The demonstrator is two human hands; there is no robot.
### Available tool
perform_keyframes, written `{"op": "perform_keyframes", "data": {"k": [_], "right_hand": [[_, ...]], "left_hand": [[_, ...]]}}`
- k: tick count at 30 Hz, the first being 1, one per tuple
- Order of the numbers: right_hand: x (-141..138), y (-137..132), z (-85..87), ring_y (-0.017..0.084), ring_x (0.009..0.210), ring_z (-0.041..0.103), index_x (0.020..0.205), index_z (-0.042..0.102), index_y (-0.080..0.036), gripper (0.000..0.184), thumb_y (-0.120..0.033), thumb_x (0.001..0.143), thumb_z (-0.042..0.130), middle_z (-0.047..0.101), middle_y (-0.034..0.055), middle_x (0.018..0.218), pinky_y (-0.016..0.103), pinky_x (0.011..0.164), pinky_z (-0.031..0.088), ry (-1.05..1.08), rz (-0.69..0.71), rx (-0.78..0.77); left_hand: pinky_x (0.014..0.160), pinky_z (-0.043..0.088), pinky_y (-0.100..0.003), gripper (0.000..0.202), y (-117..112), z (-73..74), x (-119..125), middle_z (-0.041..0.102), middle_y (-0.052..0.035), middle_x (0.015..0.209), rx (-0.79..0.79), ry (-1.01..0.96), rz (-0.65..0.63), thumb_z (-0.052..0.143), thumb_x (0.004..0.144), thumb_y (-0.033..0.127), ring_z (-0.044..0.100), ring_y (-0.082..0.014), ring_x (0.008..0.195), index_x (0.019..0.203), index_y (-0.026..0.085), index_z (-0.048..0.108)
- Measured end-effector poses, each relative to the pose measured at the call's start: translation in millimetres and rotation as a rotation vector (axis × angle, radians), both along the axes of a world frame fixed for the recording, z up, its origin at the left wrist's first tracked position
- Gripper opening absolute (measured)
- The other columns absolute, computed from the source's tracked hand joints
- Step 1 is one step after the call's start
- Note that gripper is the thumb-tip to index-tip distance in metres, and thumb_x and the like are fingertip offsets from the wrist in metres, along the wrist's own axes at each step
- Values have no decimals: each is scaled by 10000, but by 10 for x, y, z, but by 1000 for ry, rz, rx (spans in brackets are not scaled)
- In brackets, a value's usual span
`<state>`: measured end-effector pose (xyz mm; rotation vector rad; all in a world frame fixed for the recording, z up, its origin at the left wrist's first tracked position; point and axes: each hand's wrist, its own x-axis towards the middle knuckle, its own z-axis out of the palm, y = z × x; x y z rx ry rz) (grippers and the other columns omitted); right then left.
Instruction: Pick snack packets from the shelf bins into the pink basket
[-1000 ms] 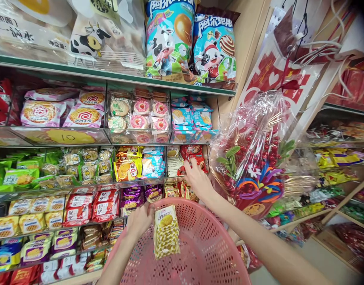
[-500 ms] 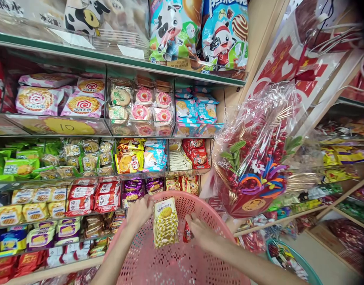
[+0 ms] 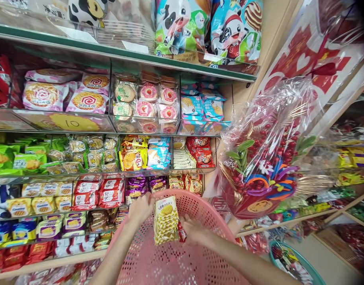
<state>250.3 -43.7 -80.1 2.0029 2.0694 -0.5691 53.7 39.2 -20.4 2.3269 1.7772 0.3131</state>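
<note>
A pink perforated plastic basket (image 3: 199,206) fills the lower middle of the view. My left hand (image 3: 140,209) grips the basket's far rim together with a stack of yellow-and-white biscuit packets (image 3: 165,219) that hangs inside the basket. My right hand (image 3: 192,229) is closed on a small red snack packet (image 3: 182,233), held right beside the yellow stack over the basket. Straight ahead, clear shelf bins hold more red packets (image 3: 204,154) and white wafer packs (image 3: 182,158).
Snack shelves (image 3: 125,59) with green edges and clear dividers fill the left and centre. A cellophane-wrapped bouquet of red berries (image 3: 262,158) stands at the right. A teal basket (image 3: 291,261) sits on the floor at the lower right. More shelves run along the right.
My right hand left the shelf bin of red packets and came down into the basket with a red packet, then moved left up against the yellow stack. My left hand kept its grip.
</note>
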Motion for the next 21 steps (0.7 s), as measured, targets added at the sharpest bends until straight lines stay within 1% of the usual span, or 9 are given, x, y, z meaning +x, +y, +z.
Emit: {"op": "perform_keyframes", "data": {"k": [2, 4, 8, 10, 13, 17, 19, 21], "right_hand": [[-15, -20, -14, 342, 1022, 562, 1241, 423, -150, 860, -177, 462, 788, 434, 181, 1258, 417, 815, 477, -30, 9, 0], [-33, -44, -32, 343, 989, 580, 1255, 403, -154, 885, -177, 462, 795, 408, 188, 1276, 414, 785, 490, -53, 8, 14], [-56, -87, -73, 320, 940, 603, 1243, 405, -173, 837, -40, 477, 716, 448, 159, 1230, 412, 753, 496, -89, -8, 54], [-55, -108, -92, 300, 949, 601, 1250, 391, -185, 829, -10, 491, 673, 477, 134, 1199, 395, 758, 493, -86, -10, 74], [-36, -138, -121, 278, 956, 601, 1262, 376, -192, 806, -33, 526, 663, 499, 117, 1171, 374, 765, 491, -69, -23, 104], [4, -173, -176, 294, 903, 616, 1208, 442, -148, 677, -51, 570, 648, 475, 149, 1184, 392, 706, 505, -49, -66, 137], [16, -190, -214, 315, 908, 611, 1199, 456, -137, 687, -88, 556, 693, 435, 173, 1235, 412, 714, 504, -20, -74, 138], [19, -205, -254, 326, 944, 596, 1207, 457, -151, 728, -133, 535, 737, 407, 174, 1277, 423, 761, 492, 28, -68, 134]], "left_hand": [[692, 451, -384, 427, 14, -10, -16, 696, -149, 920, -4, 6, 13, 241, 868, 425, 643, -310, 878, 1023, 209, 574], [691, 452, -382, 439, 27, -22, -23, 695, -152, 923, -2, 10, 18, 240, 866, 441, 643, -309, 880, 1041, 207, 567], [692, 454, -386, 430, 45, -42, -7, 695, -156, 924, 11, 12, -7, 237, 867, 424, 645, -312, 875, 1025, 202, 569], [693, 454, -397, 422, 52, -45, 10, 697, -160, 923, 12, 15, -17, 238, 867, 409, 647, -322, 871, 1026, 200, 568], [695, 454, -406, 421, 57, -39, 38, 699, -166, 920, 13, 19, -30, 235, 868, 400, 649, -331, 864, 1036, 198, 564], [695, 451, -409, 413, 50, -23, 66, 700, -169, 917, 15, 24, -42, 235, 870, 391, 649, -339, 863, 1015, 195, 568], [690, 452, -404, 412, 43, -15, 75, 702, -168, 910, 8, 26, -46, 235, 871, 390, 652, -337, 857, 1006, 193, 571], [685, 454, -403, 414, 37, -11, 82, 704, -163, 905, 3, 25, -52, 242, 869, 403, 653, -337, 850, 1008, 193, 571]]}}
